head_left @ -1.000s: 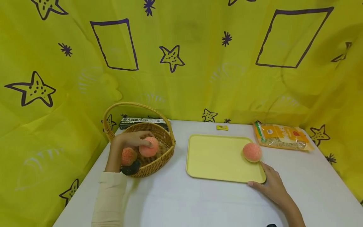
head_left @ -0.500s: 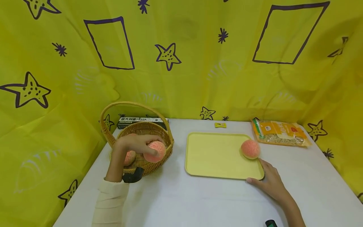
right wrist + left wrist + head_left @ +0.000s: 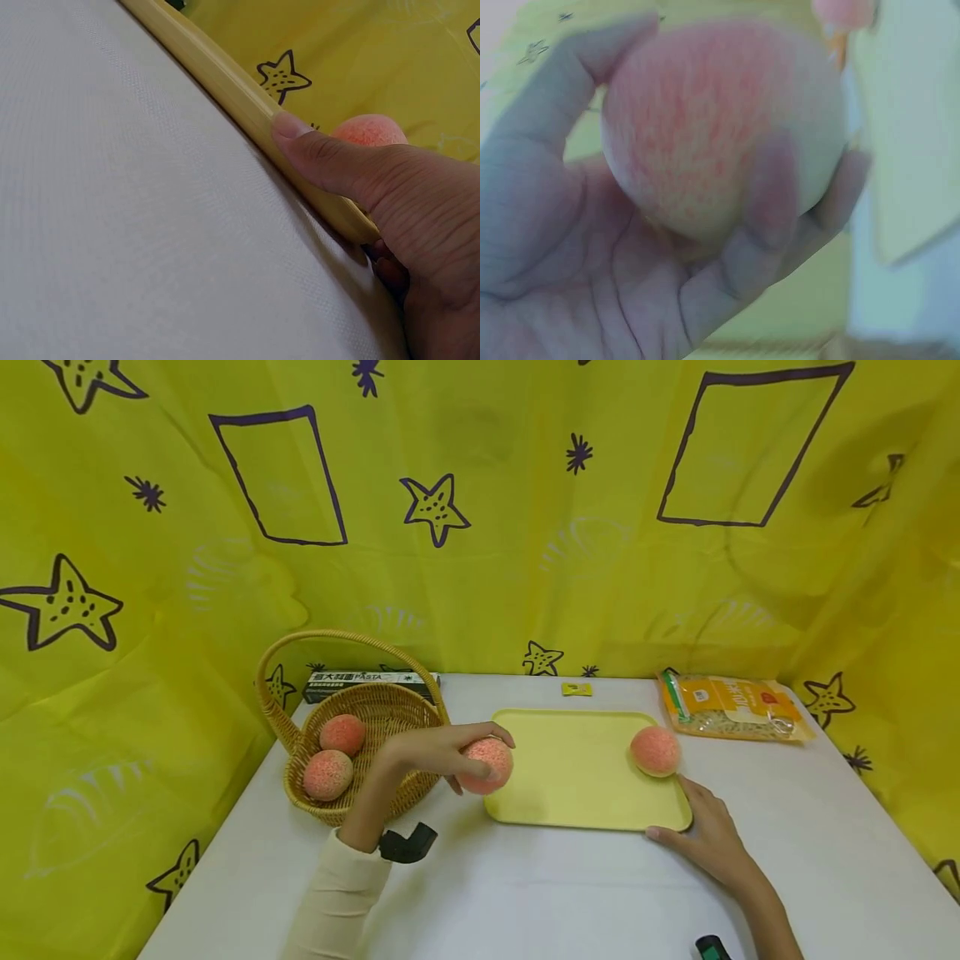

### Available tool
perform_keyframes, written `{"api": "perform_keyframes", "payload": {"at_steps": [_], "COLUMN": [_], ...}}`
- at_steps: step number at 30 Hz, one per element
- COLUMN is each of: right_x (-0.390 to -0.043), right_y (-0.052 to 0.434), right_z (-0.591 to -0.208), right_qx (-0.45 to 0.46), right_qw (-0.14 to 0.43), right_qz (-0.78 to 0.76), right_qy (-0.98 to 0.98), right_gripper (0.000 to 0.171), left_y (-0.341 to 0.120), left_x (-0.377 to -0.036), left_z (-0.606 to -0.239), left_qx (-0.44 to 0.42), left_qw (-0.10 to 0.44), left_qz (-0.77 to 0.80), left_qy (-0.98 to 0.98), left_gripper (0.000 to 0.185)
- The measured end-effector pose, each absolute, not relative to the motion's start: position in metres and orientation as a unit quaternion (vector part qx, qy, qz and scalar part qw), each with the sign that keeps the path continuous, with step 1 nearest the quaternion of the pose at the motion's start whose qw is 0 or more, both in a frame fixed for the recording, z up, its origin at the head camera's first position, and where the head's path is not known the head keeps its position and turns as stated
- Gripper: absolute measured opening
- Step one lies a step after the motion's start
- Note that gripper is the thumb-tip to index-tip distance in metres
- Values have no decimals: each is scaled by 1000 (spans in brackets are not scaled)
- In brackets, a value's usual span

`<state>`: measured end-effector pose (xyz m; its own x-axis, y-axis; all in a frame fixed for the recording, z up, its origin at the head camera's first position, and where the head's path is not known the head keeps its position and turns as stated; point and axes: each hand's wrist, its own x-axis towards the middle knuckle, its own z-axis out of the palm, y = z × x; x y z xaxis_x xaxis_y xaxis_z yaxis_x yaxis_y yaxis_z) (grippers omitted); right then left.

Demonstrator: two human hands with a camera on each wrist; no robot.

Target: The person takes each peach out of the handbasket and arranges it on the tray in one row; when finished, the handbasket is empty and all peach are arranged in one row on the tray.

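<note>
A pink peach [image 3: 486, 766] is gripped in my left hand [image 3: 438, 750], between the basket and the left end of the yellow tray [image 3: 562, 777]. In the left wrist view, thumb and fingers curl round the peach [image 3: 720, 127]. My right hand [image 3: 708, 835] holds the tray's near right corner. In the right wrist view its thumb [image 3: 315, 154] presses the tray rim [image 3: 217, 71], and the other fingers are partly hidden at the corner. Another peach [image 3: 656, 752] lies on the tray's right end. Two peaches, one red-pink [image 3: 342, 735] and one paler [image 3: 327, 775], lie in the wicker basket [image 3: 412, 789].
The basket's tall handle [image 3: 360, 639] arches over it. Behind stands a dark pasta box [image 3: 367, 683]. A small yellow packet [image 3: 577, 689] lies behind the tray, and an orange bag of grain [image 3: 735, 708] at the back right. A yellow patterned curtain [image 3: 487, 585] surrounds the white table.
My left hand has carried the peach rightward out of the basket to the tray's left edge. The two peaches in the basket are now uncovered. The right hand keeps its place at the tray corner.
</note>
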<state>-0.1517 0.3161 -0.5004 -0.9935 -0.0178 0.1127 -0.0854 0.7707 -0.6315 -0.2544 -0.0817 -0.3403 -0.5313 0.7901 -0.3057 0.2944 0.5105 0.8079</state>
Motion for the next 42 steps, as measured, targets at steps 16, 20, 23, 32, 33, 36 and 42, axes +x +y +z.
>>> {"api": "perform_keyframes", "payload": {"at_steps": [16, 20, 23, 32, 33, 36, 42], "right_x": [-146, -147, -148, -149, -149, -150, -148], "right_y": [315, 315, 315, 316, 316, 314, 314], "right_z": [-505, -507, -507, -504, -503, -502, -499], "right_qx": [22, 23, 24, 20, 20, 19, 19], "right_qw": [45, 48, 49, 53, 54, 53, 58], "right_qz": [345, 347, 345, 339, 341, 345, 341], "right_qy": [-937, -937, -937, -939, -938, -937, -938], "right_gripper": [102, 102, 101, 101, 101, 102, 101], "left_y": [18, 40, 56, 102, 106, 116, 131], "left_x": [-267, -272, -276, -281, -281, -279, -275], "left_z": [-425, -441, -448, -456, -456, -456, -455], "left_qx": [194, 177, 162, 122, 120, 124, 128], "left_qw": [366, 342, 315, 207, 189, 146, 109], "left_qz": [571, 589, 597, 547, 528, 472, 424], "left_qy": [709, 711, 720, 802, 819, 861, 890], "left_gripper": [71, 74, 75, 79, 79, 78, 78]}}
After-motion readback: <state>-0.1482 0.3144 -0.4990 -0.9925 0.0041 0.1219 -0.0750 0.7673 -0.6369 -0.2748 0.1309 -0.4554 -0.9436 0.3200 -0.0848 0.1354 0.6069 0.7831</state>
